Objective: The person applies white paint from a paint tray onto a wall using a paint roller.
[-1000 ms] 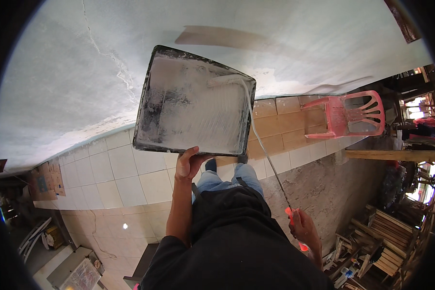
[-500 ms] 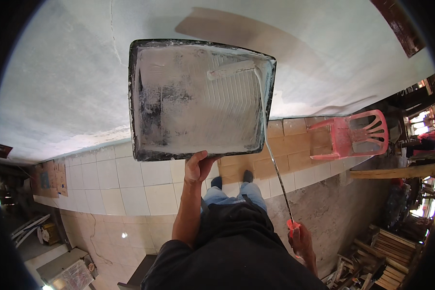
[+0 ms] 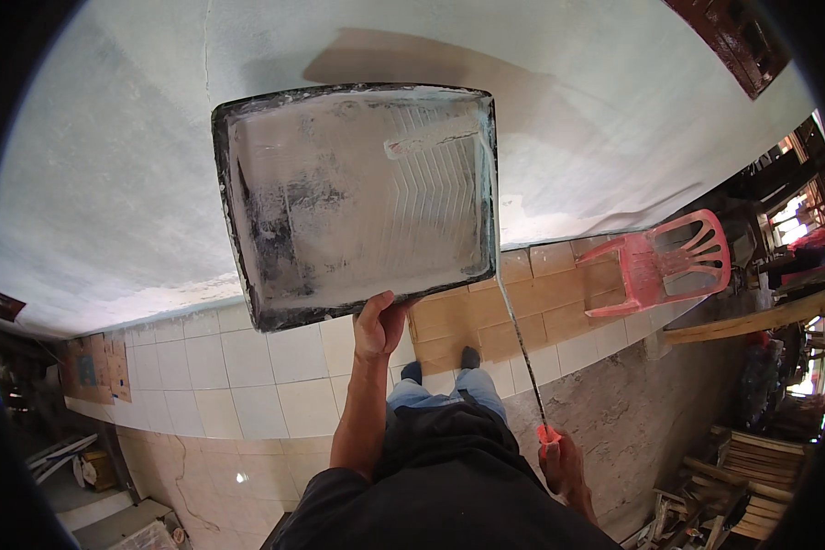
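My left hand (image 3: 382,325) grips the near edge of a black paint tray (image 3: 339,252) from below, thumb over its rim. Pale whitish paint coats the tray, with dark patches showing through on its left side. A paint roller (image 3: 433,140), its sleeve covered in the same paint, rests on the ridged upper right part of the tray. Its long wire frame runs down past the tray's right edge to an orange handle (image 3: 548,435). Closed around that handle is my right hand (image 3: 566,467), low on the right beside my body.
A pale wall (image 3: 119,183) rises behind the tray. Brown cardboard (image 3: 513,325) covers part of the white tiles (image 3: 247,357) around my feet. A red plastic chair (image 3: 651,266) stands at right by the wall, near a wooden beam (image 3: 747,318). Stacked wood (image 3: 761,477) lies lower right.
The tray has shifted left and tilted, its left side lower. The roller sleeve now sits a little farther below the tray's far edge. Both hands keep their holds.
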Available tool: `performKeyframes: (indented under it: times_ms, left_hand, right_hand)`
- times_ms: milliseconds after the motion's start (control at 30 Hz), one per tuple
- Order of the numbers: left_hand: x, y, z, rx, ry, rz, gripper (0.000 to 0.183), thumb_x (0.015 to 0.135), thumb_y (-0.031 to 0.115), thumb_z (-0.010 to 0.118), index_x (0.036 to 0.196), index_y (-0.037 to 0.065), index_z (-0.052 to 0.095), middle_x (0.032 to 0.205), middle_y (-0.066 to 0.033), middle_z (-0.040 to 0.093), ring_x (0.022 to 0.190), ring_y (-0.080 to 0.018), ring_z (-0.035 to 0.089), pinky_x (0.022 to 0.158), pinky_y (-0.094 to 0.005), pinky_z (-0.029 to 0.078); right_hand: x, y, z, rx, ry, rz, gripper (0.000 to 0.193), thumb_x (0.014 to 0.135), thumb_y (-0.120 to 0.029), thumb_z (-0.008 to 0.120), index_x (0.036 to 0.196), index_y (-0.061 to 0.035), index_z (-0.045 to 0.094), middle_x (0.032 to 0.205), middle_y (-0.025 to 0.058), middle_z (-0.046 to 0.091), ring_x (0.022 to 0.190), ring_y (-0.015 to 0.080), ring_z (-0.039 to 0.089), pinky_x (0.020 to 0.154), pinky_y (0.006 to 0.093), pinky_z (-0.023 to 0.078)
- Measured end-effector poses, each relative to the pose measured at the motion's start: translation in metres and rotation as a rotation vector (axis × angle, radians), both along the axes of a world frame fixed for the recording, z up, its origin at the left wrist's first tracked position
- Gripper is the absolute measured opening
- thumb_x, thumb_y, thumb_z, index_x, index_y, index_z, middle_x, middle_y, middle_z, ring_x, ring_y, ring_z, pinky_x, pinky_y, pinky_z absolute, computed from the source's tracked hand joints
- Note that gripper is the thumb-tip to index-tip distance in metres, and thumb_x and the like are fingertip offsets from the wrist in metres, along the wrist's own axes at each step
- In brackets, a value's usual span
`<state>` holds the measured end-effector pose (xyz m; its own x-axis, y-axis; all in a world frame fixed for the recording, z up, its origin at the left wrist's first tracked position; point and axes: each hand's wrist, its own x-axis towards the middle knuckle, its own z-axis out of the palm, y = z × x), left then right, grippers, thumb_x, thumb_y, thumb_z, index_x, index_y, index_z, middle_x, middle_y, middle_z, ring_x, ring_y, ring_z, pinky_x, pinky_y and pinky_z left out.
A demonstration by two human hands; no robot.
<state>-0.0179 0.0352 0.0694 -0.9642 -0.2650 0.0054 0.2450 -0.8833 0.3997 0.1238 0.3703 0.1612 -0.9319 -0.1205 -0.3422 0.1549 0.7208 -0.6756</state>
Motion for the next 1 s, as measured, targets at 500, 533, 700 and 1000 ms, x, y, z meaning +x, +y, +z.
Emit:
performKeyframes:
  times_ms: [500,533,700,1000]
  left_hand:
    - [-0.004,0.027,0.024,-0.01,0.08,0.039,0.045,0.079,-0.001,0.05,0.124,0.003,0.044,0.119,-0.0106,0.052,0.112,-0.03,0.05,0.097,-0.0495,0.043]
    - [-0.003,0.029,0.022,-0.013,0.086,0.032,0.045,0.079,-0.001,0.05,0.124,0.003,0.044,0.119,-0.0106,0.052,0.112,-0.03,0.05,0.097,-0.0495,0.043]
    - [-0.003,0.035,0.018,-0.029,0.089,0.071,0.042,0.079,-0.001,0.05,0.121,0.002,0.046,0.117,-0.012,0.053,0.109,-0.0297,0.053,0.094,-0.048,0.045]
    - [-0.003,0.046,0.034,-0.011,0.119,0.046,0.039,0.079,0.002,0.05,0.119,0.002,0.049,0.115,-0.0121,0.054,0.109,-0.0289,0.053,0.092,-0.0456,0.047]
  right_hand:
    - [0.001,-0.009,-0.037,-0.212,0.149,0.029,0.042,0.095,-0.042,0.034,0.098,-0.0023,0.048,0.055,0.0022,0.05,0.043,0.0093,0.047,0.039,0.0252,0.036]
    - [0.0,-0.011,-0.034,-0.217,0.098,-0.002,0.043,0.095,-0.041,0.036,0.099,-0.0003,0.049,0.058,0.006,0.053,0.049,0.0155,0.052,0.045,0.0305,0.04]
    - [0.001,-0.019,-0.047,-0.264,0.173,-0.029,0.041,0.096,-0.04,0.033,0.097,-0.0018,0.047,0.056,0.0034,0.05,0.043,0.0094,0.046,0.04,0.0253,0.037]
    - [0.001,-0.037,-0.03,-0.286,0.171,0.013,0.04,0.096,-0.038,0.033,0.099,-0.0006,0.048,0.057,0.0043,0.051,0.046,0.0124,0.049,0.043,0.0279,0.039]
